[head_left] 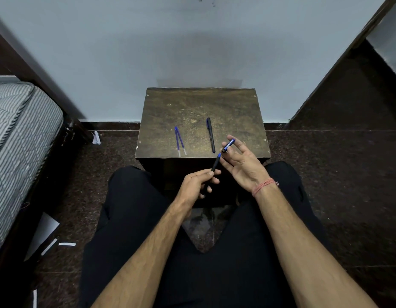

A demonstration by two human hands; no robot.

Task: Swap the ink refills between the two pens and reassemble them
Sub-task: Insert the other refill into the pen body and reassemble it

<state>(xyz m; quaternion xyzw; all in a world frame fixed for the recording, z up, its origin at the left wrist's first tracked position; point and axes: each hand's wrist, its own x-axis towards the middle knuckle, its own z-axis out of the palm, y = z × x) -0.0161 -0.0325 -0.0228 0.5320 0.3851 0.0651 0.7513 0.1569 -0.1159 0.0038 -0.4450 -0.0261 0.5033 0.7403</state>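
My left hand (pixel 198 184) grips the black front half of a pen (pixel 215 163), pointing it up and to the right. My right hand (pixel 241 164) pinches the blue rear barrel (pixel 228 146) with thumb and fingertips, the other fingers spread. The two halves meet end to end at a short blue section in front of the table's near edge. A second, black pen (pixel 210 134) lies whole on the small worn wooden table (pixel 237 112). To its left lie two blue ink refills (pixel 179 141), touching at their far tips and spread apart towards me.
The table stands against a pale wall on a dark stone floor. A bed with a striped mattress (pixel 19 134) is at the left, paper scraps (pixel 67 244) lie on the floor beside it, and a dark wooden panel (pixel 359 90) rises at the right. My knees flank the table.
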